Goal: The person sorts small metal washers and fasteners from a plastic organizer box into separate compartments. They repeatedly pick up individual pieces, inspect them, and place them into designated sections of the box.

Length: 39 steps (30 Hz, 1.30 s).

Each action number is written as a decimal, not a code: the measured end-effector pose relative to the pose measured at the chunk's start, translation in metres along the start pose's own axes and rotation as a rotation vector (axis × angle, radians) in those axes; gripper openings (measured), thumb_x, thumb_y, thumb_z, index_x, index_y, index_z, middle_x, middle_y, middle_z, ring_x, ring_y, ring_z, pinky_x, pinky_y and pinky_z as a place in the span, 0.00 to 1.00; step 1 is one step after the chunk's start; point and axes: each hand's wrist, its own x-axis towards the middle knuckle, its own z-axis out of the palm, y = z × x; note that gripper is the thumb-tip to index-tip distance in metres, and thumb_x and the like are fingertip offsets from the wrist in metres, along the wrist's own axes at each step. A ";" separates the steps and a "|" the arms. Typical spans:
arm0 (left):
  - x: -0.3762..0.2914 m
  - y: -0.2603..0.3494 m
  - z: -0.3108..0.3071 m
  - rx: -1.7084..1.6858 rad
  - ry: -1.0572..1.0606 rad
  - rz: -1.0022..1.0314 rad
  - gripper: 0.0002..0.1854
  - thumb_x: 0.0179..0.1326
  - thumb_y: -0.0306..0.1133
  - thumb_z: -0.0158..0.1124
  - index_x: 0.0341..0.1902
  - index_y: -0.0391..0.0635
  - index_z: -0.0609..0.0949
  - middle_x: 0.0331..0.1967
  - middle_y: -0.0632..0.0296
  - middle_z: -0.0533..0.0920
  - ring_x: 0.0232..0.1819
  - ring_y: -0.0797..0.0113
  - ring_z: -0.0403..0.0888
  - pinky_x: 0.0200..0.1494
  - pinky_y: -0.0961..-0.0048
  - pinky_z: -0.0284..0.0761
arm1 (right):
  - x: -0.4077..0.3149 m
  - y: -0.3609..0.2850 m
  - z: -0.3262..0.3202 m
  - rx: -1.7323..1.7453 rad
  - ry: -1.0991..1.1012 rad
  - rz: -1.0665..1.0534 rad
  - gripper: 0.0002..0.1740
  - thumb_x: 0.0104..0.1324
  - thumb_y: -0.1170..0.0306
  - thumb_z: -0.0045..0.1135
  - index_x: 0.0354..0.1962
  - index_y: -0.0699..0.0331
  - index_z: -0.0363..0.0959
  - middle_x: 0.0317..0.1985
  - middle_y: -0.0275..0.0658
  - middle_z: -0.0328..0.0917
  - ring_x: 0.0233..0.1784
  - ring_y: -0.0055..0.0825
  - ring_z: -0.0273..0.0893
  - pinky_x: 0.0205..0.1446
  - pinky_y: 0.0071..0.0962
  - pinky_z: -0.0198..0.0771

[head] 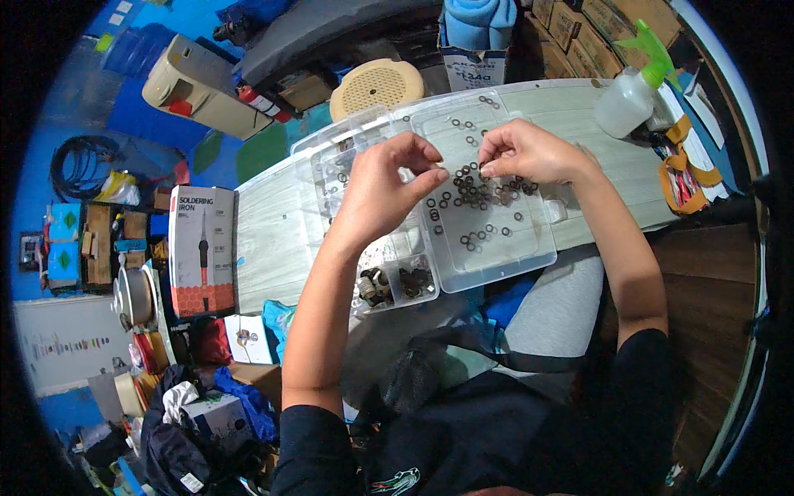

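A pile of small dark rings [474,192], like O-rings or washers, lies on the clear plastic lid [496,263] of an opened compartment box. Over the pile's right side, my right hand [533,152] pinches a dark ring [482,167] between thumb and fingertips. My left hand [391,186] hovers across from it, above the seam between lid and box, thumb and index finger close together. Whether anything small sits between them cannot be told. Beneath my left forearm, the compartment box [428,296] holds small parts, with larger dark fittings [373,286] in a near compartment.
A soldering iron box [203,251] stands at the table's left end. On the right are a spray bottle [626,102] and an orange-trimmed pouch [685,180]. A beige plastic stool [377,87] is beyond the table's far edge, beside a carton holding blue cloth [477,25].
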 end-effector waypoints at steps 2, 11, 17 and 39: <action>-0.013 -0.006 -0.011 -0.111 0.033 -0.082 0.12 0.56 0.28 0.71 0.42 0.38 0.80 0.33 0.58 0.87 0.37 0.71 0.85 0.35 0.73 0.77 | 0.007 -0.007 0.006 0.163 -0.004 -0.062 0.09 0.63 0.73 0.65 0.37 0.67 0.76 0.31 0.29 0.79 0.34 0.13 0.73 0.38 0.17 0.69; -0.043 -0.033 -0.049 -0.210 0.065 -0.271 0.14 0.59 0.26 0.69 0.47 0.38 0.77 0.34 0.63 0.86 0.40 0.77 0.80 0.45 0.77 0.74 | 0.052 -0.042 0.043 0.222 0.026 -0.136 0.13 0.60 0.71 0.69 0.40 0.71 0.80 0.33 0.35 0.82 0.36 0.18 0.75 0.41 0.21 0.71; -0.046 -0.039 -0.048 -0.123 0.028 -0.268 0.14 0.59 0.25 0.69 0.48 0.39 0.78 0.36 0.57 0.88 0.41 0.74 0.84 0.42 0.73 0.77 | 0.068 -0.044 0.058 0.110 0.000 -0.101 0.11 0.60 0.73 0.68 0.38 0.70 0.80 0.32 0.34 0.81 0.36 0.19 0.75 0.42 0.21 0.71; -0.052 -0.039 -0.054 -0.049 0.372 -0.143 0.11 0.57 0.23 0.69 0.44 0.40 0.81 0.34 0.53 0.88 0.37 0.66 0.87 0.40 0.73 0.78 | 0.071 -0.055 0.066 0.298 0.043 -0.116 0.14 0.57 0.72 0.70 0.39 0.71 0.81 0.32 0.38 0.84 0.34 0.21 0.80 0.41 0.24 0.75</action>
